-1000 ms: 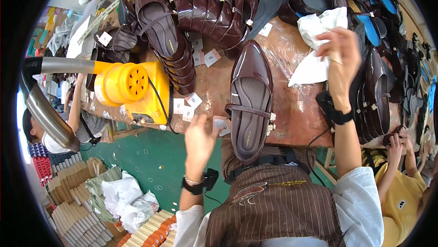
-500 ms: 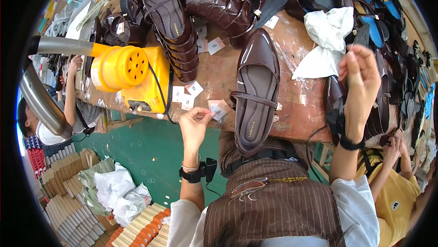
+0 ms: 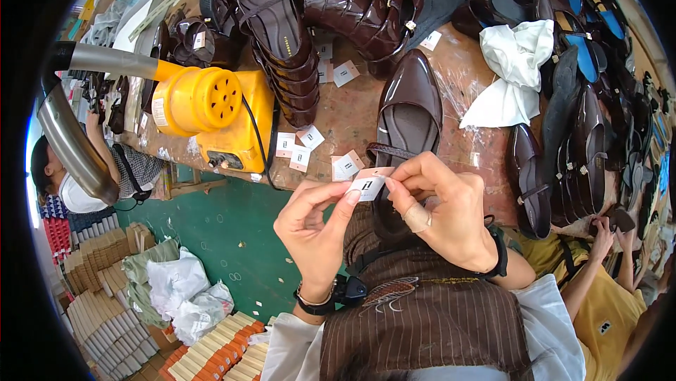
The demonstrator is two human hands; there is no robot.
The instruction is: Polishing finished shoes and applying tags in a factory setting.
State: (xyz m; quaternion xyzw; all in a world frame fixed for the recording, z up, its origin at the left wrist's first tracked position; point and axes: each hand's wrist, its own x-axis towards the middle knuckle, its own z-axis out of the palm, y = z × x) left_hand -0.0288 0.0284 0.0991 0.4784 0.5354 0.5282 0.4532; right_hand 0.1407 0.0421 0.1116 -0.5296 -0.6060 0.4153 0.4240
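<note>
A small white label with a pinkish edge point(image 3: 368, 185) is stretched between my hands, above the table's near edge. My left hand point(image 3: 313, 229) pinches its left side between thumb and fingers. My right hand point(image 3: 451, 215), with a wrap around one digit, pinches the right side. Below the label lies a glossy dark-brown strapped flat shoe point(image 3: 410, 106), toe pointing away; my hands partly hide its heel and strap. Another label point(image 3: 346, 167) rests on the table just beyond my left fingers. Several more labels point(image 3: 300, 158) lie farther left.
A yellow blower-like machine point(image 3: 204, 103) with a metal pipe stands left. Stacked brown shoes point(image 3: 285, 50) and a nested row point(image 3: 359, 11) lie behind. A white cloth point(image 3: 517, 57) and more shoes point(image 3: 529, 177) sit right. A co-worker in yellow point(image 3: 598, 296) is at the right.
My right hand has come in from the right side to meet my left. Both hands now hold a label over the shoe's heel end.
</note>
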